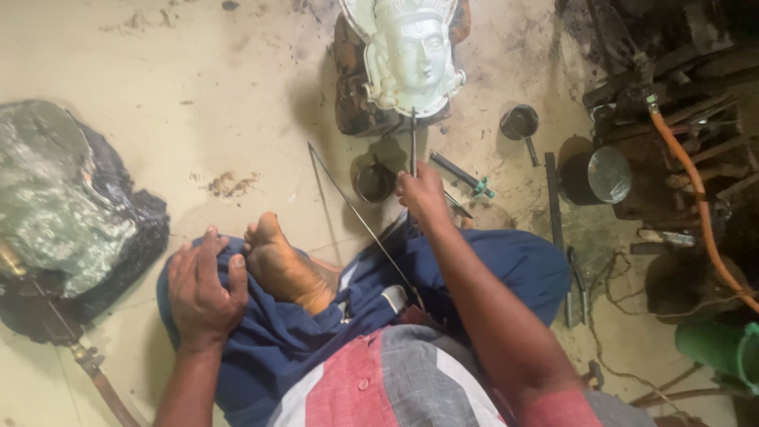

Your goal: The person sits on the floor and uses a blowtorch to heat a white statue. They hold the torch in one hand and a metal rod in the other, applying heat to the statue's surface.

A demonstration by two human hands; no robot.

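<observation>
While the thin metal rod [413, 142] stands pinched in my right grip [423, 194], its tip at the pale face casting [413, 55] on the floor, my left grip [204, 286] rests loosely curled on my blue-clad knee [261, 332].

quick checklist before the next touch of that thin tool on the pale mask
1. Right hand grips the thin tool: ok.
2. Tool tip at the lower edge of the pale mask: ok.
3. Mask propped steady on its dark block: cannot tell.
4. Left hand free, resting on the blue cloth over the knee: ok.
5. Small cup beside the right hand: ok; contents cannot tell.
6. Long thin rod lies across the lap near the working arm: not ok.
</observation>
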